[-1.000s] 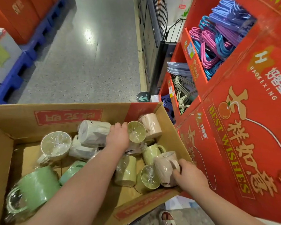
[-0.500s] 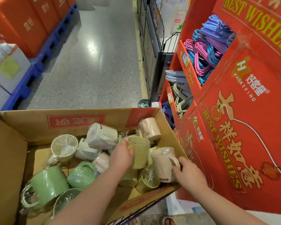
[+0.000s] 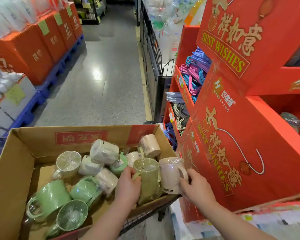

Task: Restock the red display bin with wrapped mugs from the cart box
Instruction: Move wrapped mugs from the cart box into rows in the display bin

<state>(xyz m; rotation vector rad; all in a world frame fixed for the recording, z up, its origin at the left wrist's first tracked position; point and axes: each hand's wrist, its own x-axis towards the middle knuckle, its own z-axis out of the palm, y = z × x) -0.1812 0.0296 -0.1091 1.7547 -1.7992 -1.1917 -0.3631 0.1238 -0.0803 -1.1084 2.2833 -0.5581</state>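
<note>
The open cardboard cart box (image 3: 21,163) holds several plastic-wrapped mugs in green, white and beige. My left hand (image 3: 127,187) grips an olive-green wrapped mug (image 3: 146,172) by its handle, upright at the box's right end. Beside it my right hand (image 3: 197,185) holds a pale pink wrapped mug (image 3: 168,174) by its handle, lifted above the box's right rim. The red display bin (image 3: 274,129) opens at the far right, with one wrapped mug (image 3: 291,120) partly seen inside.
Red "BEST WISHES" display panels (image 3: 232,153) stand close on the right, with coloured hangers (image 3: 194,73) in bins behind. A grey aisle floor (image 3: 100,75) runs ahead. Red boxes on blue pallets (image 3: 47,47) line the left side.
Both hands have lifted their mugs upright, higher toward the box's right rim. The view has tilted up, showing more of the aisle and the red bin.
</note>
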